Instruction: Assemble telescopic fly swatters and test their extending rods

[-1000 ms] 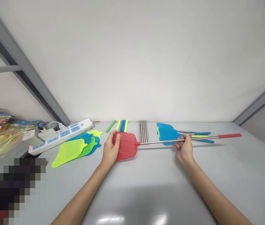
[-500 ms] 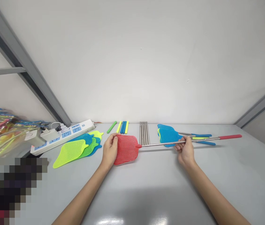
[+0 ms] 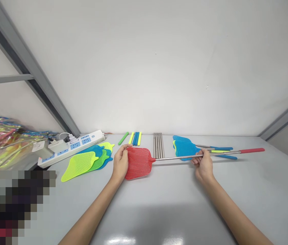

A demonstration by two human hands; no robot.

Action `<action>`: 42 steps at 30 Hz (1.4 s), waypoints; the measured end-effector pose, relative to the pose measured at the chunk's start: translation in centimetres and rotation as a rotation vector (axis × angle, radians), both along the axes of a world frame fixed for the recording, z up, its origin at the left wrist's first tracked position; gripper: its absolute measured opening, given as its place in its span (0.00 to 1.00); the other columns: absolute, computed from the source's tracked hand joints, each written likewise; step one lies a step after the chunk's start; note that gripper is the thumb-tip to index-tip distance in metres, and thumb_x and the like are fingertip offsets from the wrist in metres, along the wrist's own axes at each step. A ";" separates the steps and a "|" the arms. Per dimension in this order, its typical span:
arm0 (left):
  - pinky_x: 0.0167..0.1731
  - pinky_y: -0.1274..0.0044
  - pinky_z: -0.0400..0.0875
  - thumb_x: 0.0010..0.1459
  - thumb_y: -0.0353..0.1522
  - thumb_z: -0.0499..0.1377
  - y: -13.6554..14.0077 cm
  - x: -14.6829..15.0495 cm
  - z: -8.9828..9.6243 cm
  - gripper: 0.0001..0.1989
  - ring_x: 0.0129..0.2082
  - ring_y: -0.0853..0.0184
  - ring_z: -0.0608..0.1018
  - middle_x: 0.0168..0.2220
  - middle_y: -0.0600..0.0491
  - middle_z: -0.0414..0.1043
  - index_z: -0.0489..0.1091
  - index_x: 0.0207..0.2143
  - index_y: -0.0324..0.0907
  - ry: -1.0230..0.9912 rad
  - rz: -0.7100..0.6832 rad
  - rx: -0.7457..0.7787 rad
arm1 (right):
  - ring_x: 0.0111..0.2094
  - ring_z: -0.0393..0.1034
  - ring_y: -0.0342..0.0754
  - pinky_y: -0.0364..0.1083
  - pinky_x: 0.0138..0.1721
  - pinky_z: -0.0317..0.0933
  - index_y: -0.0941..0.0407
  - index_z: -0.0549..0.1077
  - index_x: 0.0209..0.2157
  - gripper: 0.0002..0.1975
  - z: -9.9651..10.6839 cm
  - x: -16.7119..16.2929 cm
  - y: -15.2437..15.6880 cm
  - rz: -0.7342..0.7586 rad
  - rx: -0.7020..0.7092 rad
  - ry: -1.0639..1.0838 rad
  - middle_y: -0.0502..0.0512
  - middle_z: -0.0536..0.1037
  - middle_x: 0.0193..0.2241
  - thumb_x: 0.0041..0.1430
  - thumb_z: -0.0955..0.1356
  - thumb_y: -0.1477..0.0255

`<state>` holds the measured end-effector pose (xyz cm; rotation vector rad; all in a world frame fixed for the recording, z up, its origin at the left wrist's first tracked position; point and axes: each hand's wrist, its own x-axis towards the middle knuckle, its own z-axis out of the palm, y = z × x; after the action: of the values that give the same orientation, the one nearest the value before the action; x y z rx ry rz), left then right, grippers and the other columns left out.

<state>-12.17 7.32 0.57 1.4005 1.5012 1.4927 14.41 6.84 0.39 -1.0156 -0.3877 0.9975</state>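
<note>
Stretched between my two hands is a red fly swatter [image 3: 139, 164] with a metal telescopic rod and a red grip at its right end. My left hand [image 3: 120, 164] grips the left edge of the perforated head, thumb on top. Farther along, my right hand [image 3: 204, 166] pinches the rod near its middle. Behind that hand lie blue and yellow assembled swatters [image 3: 184, 148] in a pile, partly covered by the rod and fingers. Just beyond the red head stand out several bare metal rods [image 3: 158, 144], lined up side by side.
Loose yellow, green and blue swatter heads [image 3: 81, 165] overlap at the left. Coloured handle grips [image 3: 136, 139] lie near the wall, a green one [image 3: 123, 138] at an angle. A power strip [image 3: 79, 146] with plugs and plastic-wrapped bundles [image 3: 3, 143] occupy the far left.
The whole scene has shifted slightly to the right in view. Both hands keep the same hold on the red fly swatter, which stays nearly level.
</note>
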 end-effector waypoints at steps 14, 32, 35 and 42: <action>0.24 0.82 0.64 0.44 0.31 0.56 0.0 0.0 0.9 0.05 0.23 0.74 0.71 0.24 0.58 0.68 0.66 0.27 0.40 -0.834 -0.252 -0.232 | 0.11 0.46 0.36 0.37 0.12 0.45 0.56 0.53 0.16 0.10 -0.1 0.3 0.2 -0.077 -0.046 -0.058 0.41 0.50 0.09 0.46 0.59 0.71; 0.24 0.81 0.63 0.45 0.31 0.56 0.3 -0.3 0.9 0.04 0.22 0.73 0.71 0.23 0.58 0.69 0.66 0.27 0.40 -0.902 -0.314 -0.256 | 0.11 0.46 0.36 0.38 0.12 0.44 0.56 0.53 0.16 0.11 -0.1 0.2 0.3 -0.079 -0.037 -0.021 0.41 0.50 0.09 0.47 0.60 0.71; 0.25 0.82 0.62 0.45 0.30 0.56 0.4 -0.2 0.8 0.04 0.23 0.74 0.70 0.23 0.59 0.68 0.65 0.26 0.40 -0.860 -0.285 -0.195 | 0.11 0.46 0.36 0.38 0.12 0.45 0.56 0.53 0.16 0.10 -0.2 0.3 0.3 -0.076 -0.040 -0.025 0.41 0.51 0.09 0.47 0.60 0.71; 0.25 0.82 0.62 0.44 0.32 0.57 0.4 -0.2 0.7 0.06 0.23 0.73 0.70 0.24 0.58 0.68 0.65 0.26 0.40 -0.840 -0.243 -0.177 | 0.11 0.46 0.36 0.38 0.12 0.45 0.56 0.52 0.16 0.11 -0.2 0.3 0.3 -0.057 -0.037 -0.039 0.41 0.49 0.09 0.47 0.60 0.71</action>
<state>-12.35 7.70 1.29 0.6661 0.8661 1.4725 14.67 7.11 0.21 -1.0751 -0.3712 0.9379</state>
